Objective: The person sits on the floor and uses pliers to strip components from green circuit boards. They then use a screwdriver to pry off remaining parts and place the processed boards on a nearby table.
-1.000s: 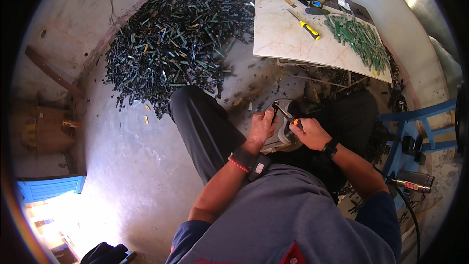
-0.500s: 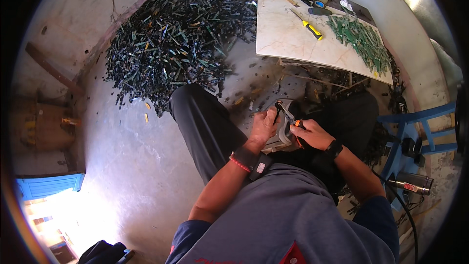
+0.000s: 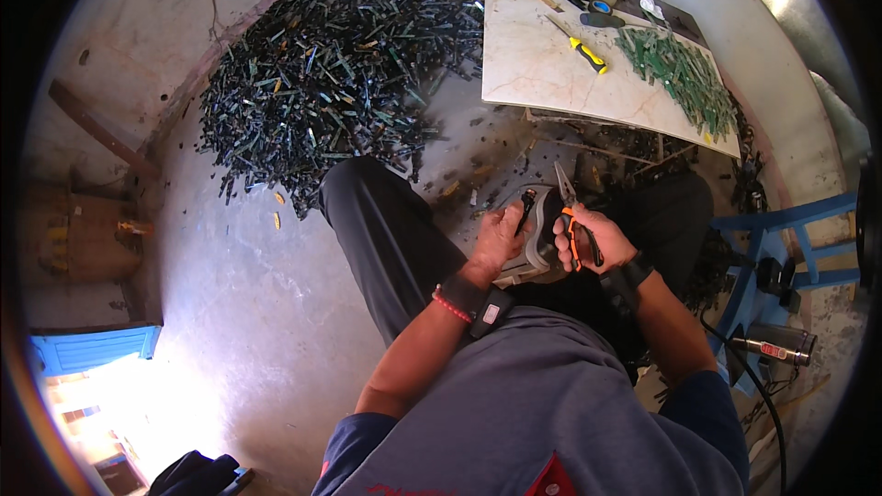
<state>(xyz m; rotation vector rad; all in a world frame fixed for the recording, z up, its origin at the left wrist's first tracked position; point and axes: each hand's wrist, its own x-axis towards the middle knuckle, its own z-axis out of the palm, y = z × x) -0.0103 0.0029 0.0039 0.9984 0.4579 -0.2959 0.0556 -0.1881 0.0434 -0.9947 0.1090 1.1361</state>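
seated over a concrete floor (image 3: 230, 312), your left hand (image 3: 501, 237) pins a small dark stick-like piece (image 3: 525, 209) against a grey pad (image 3: 537, 253) on your lap, fingers (image 3: 490, 220) curled closed around it. your right hand (image 3: 588, 237) is wrapped shut on the orange handles of a pair of pliers (image 3: 570, 211), its tip pointing up just beside the piece; whether its tip is parted cannot be told. with both hands nearly touching, a slip of the pliers could nick your left fingers, and a piece gripped so near its end could spring loose into the heap of dark scrap (image 3: 349, 73) beyond your knee. the pale worktop (image 3: 542, 73) with green strips (image 3: 680, 69) sits well apart.
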